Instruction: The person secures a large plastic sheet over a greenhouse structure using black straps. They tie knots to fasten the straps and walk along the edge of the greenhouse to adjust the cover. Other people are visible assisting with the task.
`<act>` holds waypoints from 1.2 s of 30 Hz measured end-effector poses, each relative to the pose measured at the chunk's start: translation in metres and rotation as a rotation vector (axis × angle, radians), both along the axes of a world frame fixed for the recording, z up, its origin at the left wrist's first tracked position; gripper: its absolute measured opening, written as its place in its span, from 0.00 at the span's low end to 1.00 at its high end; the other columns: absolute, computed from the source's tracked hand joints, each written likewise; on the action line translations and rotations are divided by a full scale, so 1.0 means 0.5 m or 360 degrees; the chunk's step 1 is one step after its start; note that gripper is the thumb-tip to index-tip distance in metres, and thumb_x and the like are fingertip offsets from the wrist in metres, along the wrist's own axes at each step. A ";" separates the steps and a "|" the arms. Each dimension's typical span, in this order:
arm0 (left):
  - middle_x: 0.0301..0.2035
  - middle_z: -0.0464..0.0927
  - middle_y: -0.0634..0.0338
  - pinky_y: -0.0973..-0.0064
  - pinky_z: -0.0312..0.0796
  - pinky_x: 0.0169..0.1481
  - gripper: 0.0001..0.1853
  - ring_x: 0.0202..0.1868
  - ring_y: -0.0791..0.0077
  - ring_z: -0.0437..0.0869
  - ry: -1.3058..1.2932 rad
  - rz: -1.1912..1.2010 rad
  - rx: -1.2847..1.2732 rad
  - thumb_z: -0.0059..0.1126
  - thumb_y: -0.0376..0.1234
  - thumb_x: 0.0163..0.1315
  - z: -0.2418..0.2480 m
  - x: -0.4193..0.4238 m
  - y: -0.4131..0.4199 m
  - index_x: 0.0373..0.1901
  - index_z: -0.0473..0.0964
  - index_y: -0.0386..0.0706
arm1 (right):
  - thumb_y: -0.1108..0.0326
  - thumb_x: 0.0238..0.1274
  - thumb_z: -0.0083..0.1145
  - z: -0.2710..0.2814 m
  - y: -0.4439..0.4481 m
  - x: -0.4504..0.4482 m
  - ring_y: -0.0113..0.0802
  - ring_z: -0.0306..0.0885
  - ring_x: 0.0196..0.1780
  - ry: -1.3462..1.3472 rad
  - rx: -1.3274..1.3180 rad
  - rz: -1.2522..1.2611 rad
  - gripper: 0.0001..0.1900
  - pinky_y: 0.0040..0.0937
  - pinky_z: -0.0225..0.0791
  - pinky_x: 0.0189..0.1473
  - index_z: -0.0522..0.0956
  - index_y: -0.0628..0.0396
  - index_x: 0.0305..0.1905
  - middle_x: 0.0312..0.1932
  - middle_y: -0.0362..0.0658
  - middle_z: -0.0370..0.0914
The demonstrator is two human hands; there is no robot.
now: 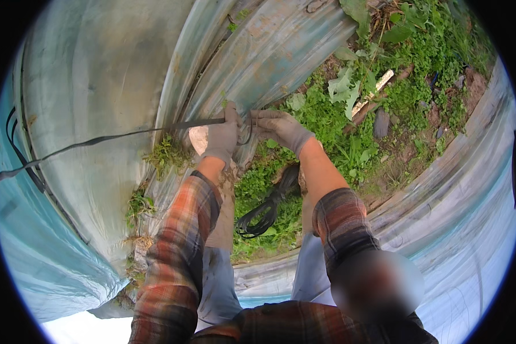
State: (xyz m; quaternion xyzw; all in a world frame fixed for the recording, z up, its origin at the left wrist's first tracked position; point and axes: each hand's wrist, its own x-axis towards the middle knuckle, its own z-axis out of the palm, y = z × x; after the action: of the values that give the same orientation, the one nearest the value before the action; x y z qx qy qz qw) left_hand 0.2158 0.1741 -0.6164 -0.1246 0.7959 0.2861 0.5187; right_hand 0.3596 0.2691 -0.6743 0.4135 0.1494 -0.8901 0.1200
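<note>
My left hand [223, 136], in a grey glove, grips a flat black strap [112, 136] near the foot of a sheet of plastic film [107, 73]. From that hand the strap stretches left across the film to the picture's edge. Close beside it, my gloved right hand [284, 129] pinches a short curved length of the strap between fingers and thumb. A pale stone-like piece [199, 138] shows behind the left hand. Below the hands, a tied bundle of black strap [268, 204] hangs or lies between my legs; which one, I cannot tell.
Gathered film folds [279, 47] run to the upper right. Low green weeds [318, 107] cover the ground strip, with a pale stick [372, 94] and a dark stone [382, 123]. Another film wall [447, 206] curves along the right. Black loops [23, 150] hang at far left.
</note>
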 end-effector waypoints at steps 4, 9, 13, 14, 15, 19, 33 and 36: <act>0.16 0.68 0.61 0.72 0.66 0.25 0.27 0.18 0.73 0.70 0.0088 -0.0021 0.0148 0.46 0.54 0.70 -0.020 0.012 -0.010 0.24 0.71 0.40 | 0.68 0.69 0.54 -0.022 0.002 -0.004 0.32 0.80 0.49 0.0147 -0.0253 -0.0087 0.21 0.31 0.73 0.48 0.70 0.64 0.64 0.48 0.45 0.81; 0.16 0.67 0.64 0.74 0.63 0.24 0.28 0.18 0.77 0.67 0.0144 -0.0053 0.0161 0.43 0.56 0.71 -0.046 0.021 -0.003 0.23 0.69 0.42 | 0.69 0.70 0.53 -0.050 -0.039 0.018 0.29 0.78 0.41 0.0063 -0.0199 -0.0334 0.18 0.27 0.72 0.42 0.72 0.65 0.60 0.39 0.41 0.78; 0.36 0.80 0.47 0.56 0.72 0.42 0.23 0.38 0.48 0.81 0.0690 -0.0645 0.0171 0.37 0.46 0.74 -0.105 0.043 -0.030 0.43 0.75 0.36 | 0.68 0.69 0.54 -0.052 -0.050 0.015 0.27 0.74 0.36 -0.0185 -0.0069 -0.0384 0.14 0.25 0.71 0.37 0.75 0.66 0.53 0.31 0.38 0.74; 0.38 0.81 0.45 0.54 0.71 0.44 0.23 0.40 0.44 0.80 0.0611 -0.0533 0.0118 0.37 0.46 0.74 -0.106 0.058 -0.011 0.45 0.75 0.36 | 0.69 0.70 0.53 -0.055 -0.048 0.020 0.27 0.73 0.35 -0.0266 -0.0007 -0.0378 0.14 0.25 0.72 0.35 0.74 0.67 0.53 0.30 0.39 0.73; 0.39 0.80 0.43 0.53 0.71 0.45 0.23 0.41 0.42 0.79 0.0618 -0.0493 0.0114 0.37 0.46 0.74 -0.105 0.064 -0.005 0.46 0.75 0.37 | 0.68 0.70 0.52 -0.038 -0.040 0.011 0.27 0.72 0.34 -0.0445 0.0043 -0.0335 0.12 0.26 0.72 0.36 0.74 0.66 0.51 0.29 0.38 0.72; 0.35 0.78 0.45 0.56 0.68 0.43 0.22 0.37 0.47 0.76 0.0962 -0.0478 0.0217 0.39 0.46 0.74 -0.115 0.090 -0.007 0.41 0.75 0.37 | 0.67 0.71 0.51 0.052 -0.022 0.005 0.28 0.68 0.31 -0.0753 0.0091 -0.0756 0.09 0.31 0.72 0.44 0.74 0.63 0.44 0.25 0.36 0.69; 0.41 0.80 0.58 0.73 0.68 0.53 0.17 0.47 0.72 0.77 0.0806 -0.0058 0.0617 0.53 0.42 0.70 0.234 -0.021 0.034 0.47 0.76 0.36 | 0.68 0.63 0.59 0.154 -0.028 0.001 0.22 0.57 0.20 -0.0563 0.0735 -0.0836 0.07 0.25 0.62 0.32 0.78 0.59 0.31 0.16 0.32 0.64; 0.49 0.78 0.55 0.68 0.67 0.64 0.21 0.56 0.66 0.77 0.1085 0.0174 0.0717 0.44 0.44 0.74 0.447 -0.131 0.058 0.57 0.73 0.38 | 0.68 0.61 0.58 0.190 -0.037 -0.012 0.22 0.57 0.20 -0.0761 0.0702 -0.0758 0.06 0.24 0.56 0.27 0.79 0.60 0.32 0.17 0.33 0.65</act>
State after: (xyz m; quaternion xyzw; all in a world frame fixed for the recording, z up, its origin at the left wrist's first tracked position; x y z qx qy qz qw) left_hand 0.1501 0.2033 -0.3931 0.0518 0.8319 0.5053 0.2236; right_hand 0.3534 0.2508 -0.5792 0.6478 0.2046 -0.7183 -0.1498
